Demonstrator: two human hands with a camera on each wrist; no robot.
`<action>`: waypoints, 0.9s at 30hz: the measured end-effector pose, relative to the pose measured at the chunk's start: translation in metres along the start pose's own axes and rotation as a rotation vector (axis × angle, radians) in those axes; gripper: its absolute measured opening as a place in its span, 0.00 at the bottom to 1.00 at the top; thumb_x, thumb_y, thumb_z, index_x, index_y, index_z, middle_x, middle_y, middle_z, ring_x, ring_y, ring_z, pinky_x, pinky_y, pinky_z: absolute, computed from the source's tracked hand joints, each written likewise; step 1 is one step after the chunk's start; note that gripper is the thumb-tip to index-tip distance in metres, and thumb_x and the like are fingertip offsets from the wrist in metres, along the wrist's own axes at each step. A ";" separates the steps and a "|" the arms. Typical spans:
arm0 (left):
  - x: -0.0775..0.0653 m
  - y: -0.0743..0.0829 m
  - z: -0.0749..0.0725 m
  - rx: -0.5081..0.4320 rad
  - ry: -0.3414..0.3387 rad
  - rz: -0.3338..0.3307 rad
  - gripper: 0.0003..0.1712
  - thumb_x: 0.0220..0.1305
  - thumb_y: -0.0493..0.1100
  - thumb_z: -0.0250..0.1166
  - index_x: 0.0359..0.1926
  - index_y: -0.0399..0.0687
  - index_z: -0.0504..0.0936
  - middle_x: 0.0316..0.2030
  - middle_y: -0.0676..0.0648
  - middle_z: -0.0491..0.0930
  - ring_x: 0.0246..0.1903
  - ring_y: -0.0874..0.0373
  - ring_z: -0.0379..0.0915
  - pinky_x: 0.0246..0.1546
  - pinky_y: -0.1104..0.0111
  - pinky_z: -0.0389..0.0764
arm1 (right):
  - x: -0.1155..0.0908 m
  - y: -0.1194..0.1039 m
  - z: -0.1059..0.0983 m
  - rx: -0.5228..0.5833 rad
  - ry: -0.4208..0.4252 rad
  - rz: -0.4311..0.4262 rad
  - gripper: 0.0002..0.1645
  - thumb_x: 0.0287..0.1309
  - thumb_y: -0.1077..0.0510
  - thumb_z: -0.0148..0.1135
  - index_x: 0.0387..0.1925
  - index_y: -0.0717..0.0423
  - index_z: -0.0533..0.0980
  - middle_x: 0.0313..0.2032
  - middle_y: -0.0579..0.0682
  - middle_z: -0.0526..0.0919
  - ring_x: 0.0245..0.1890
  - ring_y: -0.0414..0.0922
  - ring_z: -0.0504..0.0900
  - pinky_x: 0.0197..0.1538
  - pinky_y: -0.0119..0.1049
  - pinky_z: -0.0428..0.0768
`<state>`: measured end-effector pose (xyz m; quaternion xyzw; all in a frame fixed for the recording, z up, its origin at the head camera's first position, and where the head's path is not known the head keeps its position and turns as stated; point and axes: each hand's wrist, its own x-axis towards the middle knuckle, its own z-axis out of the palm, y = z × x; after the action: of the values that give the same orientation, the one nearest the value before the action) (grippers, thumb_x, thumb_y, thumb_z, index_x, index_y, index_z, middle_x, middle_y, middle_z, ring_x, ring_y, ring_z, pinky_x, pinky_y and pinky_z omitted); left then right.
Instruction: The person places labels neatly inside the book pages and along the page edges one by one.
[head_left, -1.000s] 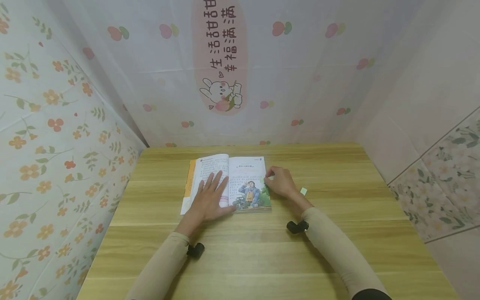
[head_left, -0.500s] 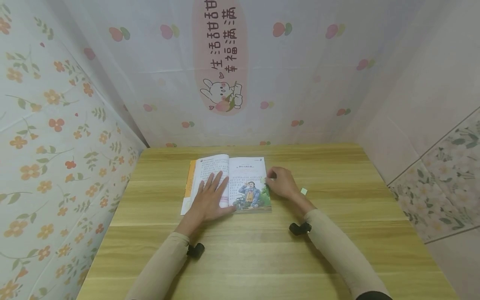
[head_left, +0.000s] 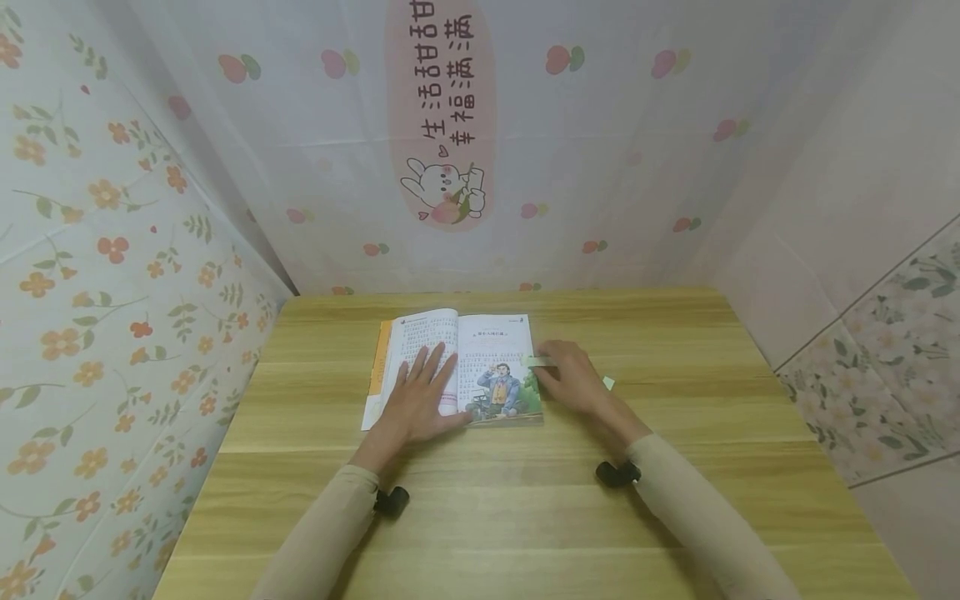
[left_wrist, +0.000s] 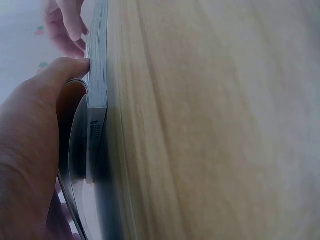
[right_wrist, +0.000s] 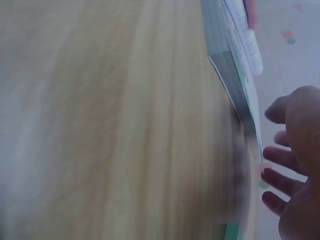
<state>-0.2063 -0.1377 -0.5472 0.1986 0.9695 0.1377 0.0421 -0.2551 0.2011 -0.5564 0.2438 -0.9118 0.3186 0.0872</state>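
My head view takes in a printed cloth [head_left: 600,150] hanging behind the bench [head_left: 480,525], which has pale wood grain. Two light sleeves [head_left: 322,529] reach in over it, each with a small black wrist camera [head_left: 392,502] near the cuff.

The task's thing, the book [head_left: 491,337], lies spread toward the far side of the bench. Its left page bows up near the spine, an orange edge [head_left: 377,362] shows beyond it, and the right page carries a printed figure in a blue jacket [head_left: 497,390].

The left hand [head_left: 416,404] rests on the left page, fingers spread and fairly straight, thumb reaching across to the bottom of the right page; it presses the book without gripping it. The right hand [head_left: 577,382] is just beside the book's right edge. On my right wrist view its fingers are loosely bent and apart from the thumb, with nothing between them.

A pale green strip [head_left: 537,362] sticks out over the right page's edge, next to those fingers. A small green square [head_left: 608,382] lies on the bench by the right wrist.

Half a second ago the right fingers were pinched together at that edge; now they have loosened and drawn back to the right, leaving more of the strip in sight. The left hand and the book have stayed put.
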 end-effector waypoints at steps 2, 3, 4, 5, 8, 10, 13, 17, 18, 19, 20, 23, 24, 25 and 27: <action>0.000 0.000 0.000 0.001 0.001 0.000 0.67 0.69 0.82 0.61 0.94 0.56 0.47 0.94 0.44 0.37 0.94 0.36 0.32 0.90 0.29 0.46 | -0.003 -0.006 -0.004 -0.018 -0.020 -0.012 0.24 0.73 0.61 0.70 0.64 0.71 0.82 0.63 0.71 0.88 0.68 0.71 0.83 0.77 0.71 0.76; 0.000 0.000 0.000 0.000 0.000 0.000 0.66 0.70 0.82 0.61 0.94 0.56 0.47 0.94 0.44 0.37 0.94 0.36 0.32 0.90 0.29 0.46 | -0.005 -0.007 -0.005 -0.029 -0.017 -0.022 0.25 0.74 0.60 0.70 0.65 0.71 0.81 0.64 0.71 0.87 0.69 0.72 0.82 0.77 0.71 0.76; 0.000 0.000 0.000 0.002 0.000 0.000 0.67 0.70 0.82 0.61 0.94 0.56 0.47 0.94 0.44 0.36 0.94 0.36 0.32 0.90 0.29 0.46 | -0.007 -0.007 -0.005 -0.039 -0.017 -0.031 0.26 0.74 0.59 0.70 0.66 0.71 0.81 0.65 0.71 0.86 0.70 0.72 0.82 0.78 0.71 0.75; 0.000 0.000 0.000 0.002 -0.001 0.000 0.67 0.70 0.82 0.61 0.94 0.56 0.47 0.94 0.44 0.36 0.94 0.36 0.32 0.90 0.29 0.45 | -0.009 -0.008 -0.005 -0.051 -0.014 -0.046 0.27 0.74 0.58 0.69 0.67 0.70 0.81 0.66 0.71 0.86 0.71 0.72 0.81 0.78 0.71 0.74; 0.000 0.000 0.000 0.006 -0.002 -0.001 0.67 0.69 0.83 0.61 0.94 0.56 0.47 0.94 0.44 0.36 0.94 0.36 0.32 0.90 0.29 0.45 | -0.014 -0.004 -0.003 -0.090 0.005 -0.110 0.28 0.76 0.54 0.67 0.68 0.67 0.81 0.68 0.69 0.85 0.73 0.69 0.80 0.80 0.70 0.73; 0.000 0.000 -0.001 0.007 -0.004 -0.002 0.67 0.69 0.83 0.61 0.94 0.56 0.47 0.95 0.44 0.36 0.94 0.37 0.32 0.90 0.29 0.45 | -0.016 -0.005 -0.003 -0.110 -0.003 -0.141 0.29 0.76 0.52 0.67 0.69 0.67 0.81 0.69 0.68 0.85 0.74 0.69 0.79 0.81 0.70 0.72; 0.000 0.000 -0.001 0.008 -0.006 -0.004 0.67 0.69 0.83 0.61 0.94 0.56 0.47 0.95 0.44 0.36 0.94 0.37 0.32 0.90 0.29 0.45 | -0.016 -0.010 -0.004 -0.137 -0.048 -0.162 0.30 0.76 0.53 0.68 0.70 0.68 0.81 0.71 0.69 0.83 0.75 0.71 0.78 0.80 0.73 0.71; 0.000 0.001 -0.001 0.006 -0.010 -0.007 0.67 0.69 0.83 0.61 0.94 0.56 0.47 0.95 0.44 0.36 0.94 0.37 0.32 0.90 0.30 0.45 | -0.017 -0.013 -0.005 -0.178 -0.120 -0.153 0.32 0.79 0.51 0.66 0.74 0.67 0.79 0.74 0.67 0.81 0.79 0.69 0.75 0.84 0.71 0.69; 0.000 0.001 -0.001 0.005 -0.011 -0.007 0.67 0.69 0.83 0.61 0.94 0.56 0.47 0.95 0.44 0.36 0.94 0.37 0.32 0.90 0.30 0.45 | -0.017 -0.014 -0.004 -0.189 -0.133 -0.150 0.33 0.79 0.50 0.65 0.74 0.66 0.78 0.75 0.66 0.81 0.79 0.68 0.75 0.84 0.70 0.68; 0.000 0.001 -0.001 0.004 -0.012 -0.008 0.67 0.69 0.82 0.61 0.94 0.56 0.47 0.95 0.44 0.36 0.94 0.37 0.32 0.90 0.30 0.45 | -0.017 -0.015 -0.004 -0.197 -0.145 -0.147 0.33 0.80 0.49 0.65 0.75 0.66 0.78 0.75 0.66 0.81 0.80 0.68 0.75 0.84 0.69 0.68; 0.001 0.001 -0.001 0.003 -0.012 -0.008 0.67 0.69 0.82 0.61 0.94 0.56 0.47 0.95 0.44 0.36 0.94 0.37 0.32 0.90 0.30 0.45 | -0.017 -0.015 -0.004 -0.204 -0.152 -0.145 0.33 0.80 0.49 0.65 0.75 0.66 0.78 0.75 0.66 0.81 0.80 0.67 0.75 0.84 0.69 0.69; 0.000 0.000 0.000 0.001 -0.009 -0.006 0.67 0.69 0.82 0.61 0.94 0.56 0.47 0.94 0.44 0.36 0.94 0.36 0.32 0.90 0.30 0.45 | -0.017 -0.018 -0.003 -0.211 -0.162 -0.150 0.32 0.80 0.49 0.65 0.73 0.66 0.79 0.74 0.65 0.81 0.80 0.66 0.75 0.83 0.69 0.70; 0.000 0.000 0.000 0.003 -0.007 -0.004 0.67 0.69 0.82 0.61 0.94 0.56 0.47 0.94 0.44 0.36 0.94 0.36 0.32 0.90 0.30 0.45 | -0.017 -0.019 -0.004 -0.218 -0.162 -0.154 0.32 0.81 0.49 0.65 0.73 0.66 0.79 0.74 0.65 0.82 0.79 0.66 0.75 0.83 0.69 0.71; 0.000 0.000 0.000 0.003 -0.005 -0.003 0.67 0.69 0.82 0.61 0.94 0.56 0.47 0.94 0.44 0.36 0.94 0.36 0.32 0.90 0.30 0.45 | -0.017 -0.020 -0.003 -0.222 -0.164 -0.159 0.31 0.81 0.49 0.65 0.72 0.66 0.79 0.73 0.64 0.82 0.79 0.66 0.75 0.82 0.69 0.71; 0.000 0.000 0.001 0.002 -0.002 -0.001 0.67 0.69 0.83 0.61 0.94 0.56 0.47 0.94 0.44 0.36 0.94 0.36 0.32 0.90 0.29 0.45 | -0.016 -0.021 -0.003 -0.231 -0.168 -0.167 0.30 0.81 0.49 0.64 0.72 0.66 0.80 0.73 0.64 0.82 0.79 0.65 0.75 0.83 0.68 0.71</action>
<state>-0.2062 -0.1376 -0.5478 0.1984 0.9696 0.1364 0.0429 -0.2306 0.1953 -0.5483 0.3327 -0.9231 0.1818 0.0641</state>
